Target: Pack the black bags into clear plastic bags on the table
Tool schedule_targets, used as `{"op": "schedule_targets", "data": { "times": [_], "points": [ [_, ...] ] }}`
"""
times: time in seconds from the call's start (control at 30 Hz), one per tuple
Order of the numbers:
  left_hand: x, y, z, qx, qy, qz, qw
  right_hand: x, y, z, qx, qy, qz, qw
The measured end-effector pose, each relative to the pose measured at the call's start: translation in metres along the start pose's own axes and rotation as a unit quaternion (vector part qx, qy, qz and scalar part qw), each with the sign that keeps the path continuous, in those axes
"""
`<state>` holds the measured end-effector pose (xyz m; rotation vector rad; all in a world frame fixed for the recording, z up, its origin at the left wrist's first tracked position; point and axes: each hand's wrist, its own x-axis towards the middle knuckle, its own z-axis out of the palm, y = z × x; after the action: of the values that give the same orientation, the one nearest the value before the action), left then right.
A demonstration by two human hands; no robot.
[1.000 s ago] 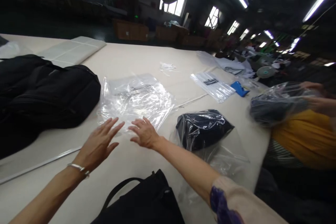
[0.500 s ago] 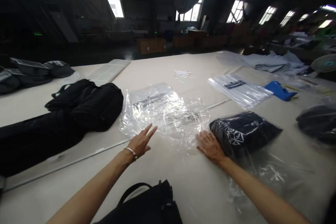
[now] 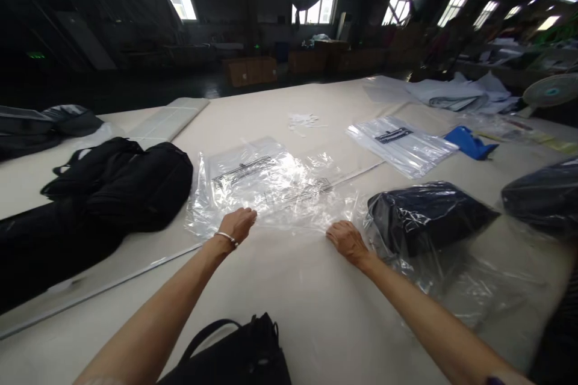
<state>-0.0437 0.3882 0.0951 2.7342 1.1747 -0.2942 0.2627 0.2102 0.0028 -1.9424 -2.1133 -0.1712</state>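
The clear plastic (image 3: 293, 204) lies in the middle of the tabletop (image 3: 307, 295), thin, shiny and full of crinkles. It has two patches of dark lines on it, and I cannot tell if it is one sheet or more. Two hands hold its near edge. The left hand (image 3: 238, 224) has its fingers curled together and pinched on the plastic. The right hand (image 3: 348, 240) is bent over the same edge, its fingers closed on it too. Both arms reach out straight and low, wide apart, with the backs of the hands up. One thin, shiny bracelet (image 3: 227, 237) circles the left wrist.

Just right of the right hand sits one lumpy black bundle (image 3: 428, 210) in a loose see-through bag. One more dark bundle (image 3: 544, 198) in plastic is farther right. One flat, shiny clear pack (image 3: 401, 144) with dark marks lies on the far right, and one bent blue thing (image 3: 469, 143) is beside it. Thin white strips (image 3: 306, 121) make one small heap at the far side.

Soft black bags (image 3: 153, 186) pile up on the left, too squashed together to count. One black bag (image 3: 239, 355) with a curved strap is near, below the left hand.
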Motion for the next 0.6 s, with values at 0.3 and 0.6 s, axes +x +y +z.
{"op": "schedule_targets", "data": {
  "times": [0.3, 0.6],
  "points": [
    [-0.1, 0.018, -0.026, -0.069, 0.019, 0.058, 0.996, 0.042, -0.152, -0.048, 0.092, 0.007, -0.069, 0.993],
    [-0.164, -0.003, -0.019, -0.079, 0.109, -0.053, 0.99, 0.043, -0.223, -0.12, 0.001, -0.102, -0.083, 0.991]
  ]
}}
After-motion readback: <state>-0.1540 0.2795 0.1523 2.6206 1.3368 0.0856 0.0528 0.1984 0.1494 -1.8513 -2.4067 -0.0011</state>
